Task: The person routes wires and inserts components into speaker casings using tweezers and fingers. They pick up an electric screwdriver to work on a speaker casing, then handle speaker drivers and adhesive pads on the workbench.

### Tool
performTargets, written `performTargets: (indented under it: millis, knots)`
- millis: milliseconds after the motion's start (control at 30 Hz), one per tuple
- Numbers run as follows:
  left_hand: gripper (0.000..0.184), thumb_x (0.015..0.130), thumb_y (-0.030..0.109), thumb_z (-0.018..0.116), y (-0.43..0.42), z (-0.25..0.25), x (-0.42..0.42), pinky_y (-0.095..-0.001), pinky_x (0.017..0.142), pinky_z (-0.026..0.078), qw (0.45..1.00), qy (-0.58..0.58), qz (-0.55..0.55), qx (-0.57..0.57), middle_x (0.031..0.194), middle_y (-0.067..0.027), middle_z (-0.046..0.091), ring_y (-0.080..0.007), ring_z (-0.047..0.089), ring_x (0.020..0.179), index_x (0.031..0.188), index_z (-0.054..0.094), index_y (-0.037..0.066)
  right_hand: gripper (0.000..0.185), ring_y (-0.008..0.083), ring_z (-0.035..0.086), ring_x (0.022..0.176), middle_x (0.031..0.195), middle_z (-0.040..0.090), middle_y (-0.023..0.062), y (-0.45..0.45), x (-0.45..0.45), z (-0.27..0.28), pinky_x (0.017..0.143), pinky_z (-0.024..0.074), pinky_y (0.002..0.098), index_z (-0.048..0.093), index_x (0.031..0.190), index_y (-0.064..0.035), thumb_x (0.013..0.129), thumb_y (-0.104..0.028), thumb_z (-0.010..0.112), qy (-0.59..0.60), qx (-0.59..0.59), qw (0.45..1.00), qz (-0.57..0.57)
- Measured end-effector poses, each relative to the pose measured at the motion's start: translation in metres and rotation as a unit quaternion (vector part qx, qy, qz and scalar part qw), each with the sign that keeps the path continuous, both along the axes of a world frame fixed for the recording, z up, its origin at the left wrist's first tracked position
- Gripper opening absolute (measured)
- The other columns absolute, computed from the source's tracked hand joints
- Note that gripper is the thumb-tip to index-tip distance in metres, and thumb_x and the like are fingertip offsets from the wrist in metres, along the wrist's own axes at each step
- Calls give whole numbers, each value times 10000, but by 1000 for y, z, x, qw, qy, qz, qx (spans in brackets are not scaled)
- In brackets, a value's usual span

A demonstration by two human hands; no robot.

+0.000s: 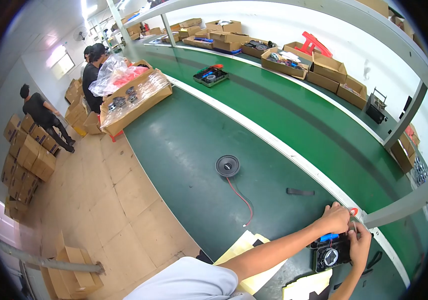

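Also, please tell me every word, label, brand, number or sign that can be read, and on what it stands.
Nothing reads with certainty.
Pale panel at left: marks too blurred.
Stacked cartons: printing too small.
Loose speaker: centre mark too small.
Black housing: no legible text.

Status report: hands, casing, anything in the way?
Left hand, right hand close together at black casing; grip unclear. Casing open, blue part showing. Strap nearby, not blocking.

The head-worn view looks forward and down across the tabletop (184, 145), the wearer's sleeve (189, 280) near, bottom centre.
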State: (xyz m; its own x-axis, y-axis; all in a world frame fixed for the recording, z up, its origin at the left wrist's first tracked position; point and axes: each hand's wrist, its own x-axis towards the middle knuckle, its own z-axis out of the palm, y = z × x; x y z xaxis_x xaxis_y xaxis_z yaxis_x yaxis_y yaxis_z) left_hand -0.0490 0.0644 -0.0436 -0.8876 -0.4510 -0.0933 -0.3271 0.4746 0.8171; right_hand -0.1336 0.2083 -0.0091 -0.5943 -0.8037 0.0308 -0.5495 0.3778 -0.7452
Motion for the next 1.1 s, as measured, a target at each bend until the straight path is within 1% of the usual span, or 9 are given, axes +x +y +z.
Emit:
performTargets:
  millis: [167,367,400,500,600,767,933,967,1100]
  knots:
    - [139,755,196,712,0,-5,-2,-525,892,439,1000,4,-3,-10,1083,-129,691,-352,532,1183,843,759,100,108,153,559,693,732,595,90,6,-1,1,692,458,293,512,950,28,858,83,512,-61,-103,991,-63]
    - [155,739,209,693,-4,3,-3,-541,949,438,997,-39,6,-65,1108,-161,678,-392,534,1181,827,754,96,64,177,580,844,888,606,95,10,-11,8,703,457,287,550,815,31,791,53,604,173,-116,977,-35]
    - [160,735,213,688,0,6,-5,-543,958,440,995,-48,0,-86,1114,-169,674,-400,534,1182,821,752,95,94,191,577,905,945,599,93,4,-15,2,710,454,280,554,752,32,755,24,647,82,-212,973,-40]
    - [160,738,246,678,-3,-5,-4,-551,881,506,995,6,-33,-89,994,-117,711,-391,646,993,813,758,129,116,134,624,832,872,678,60,19,-18,9,786,485,274,670,890,35,818,-51,701,-17,-112,988,-101]
    - [164,765,273,713,-5,10,5,-434,1004,471,999,9,-38,-32,1233,-85,684,-337,599,1171,802,774,125,199,145,672,925,920,705,105,17,-16,1,835,532,303,615,1027,51,856,-21,685,-68,-135,980,-128]
    - [171,800,217,677,-8,10,5,-407,1055,421,1000,10,-30,3,1287,-100,651,-333,528,1238,845,773,83,154,109,661,882,953,691,67,12,-18,3,756,523,260,608,1032,58,889,17,646,-167,-135,974,-72]
    - [174,807,142,656,-12,-6,-1,-391,945,476,998,53,-42,-6,1077,-133,710,-320,633,1052,833,743,-6,132,175,665,771,906,703,109,11,-13,12,671,519,304,665,975,21,843,25,669,30,-99,995,4]
    - [160,800,97,643,-10,-10,-3,-363,869,493,997,73,-28,-20,969,-131,713,-295,665,915,810,719,-43,144,204,668,752,902,698,118,9,-11,12,664,517,315,670,975,9,833,28,673,79,-103,991,24]
    - [149,805,61,626,-10,4,-2,-326,841,485,996,35,-13,79,957,-98,708,-209,651,877,829,705,-63,164,307,635,748,876,668,129,2,-6,6,653,511,350,680,972,-10,815,34,683,129,-127,982,49]
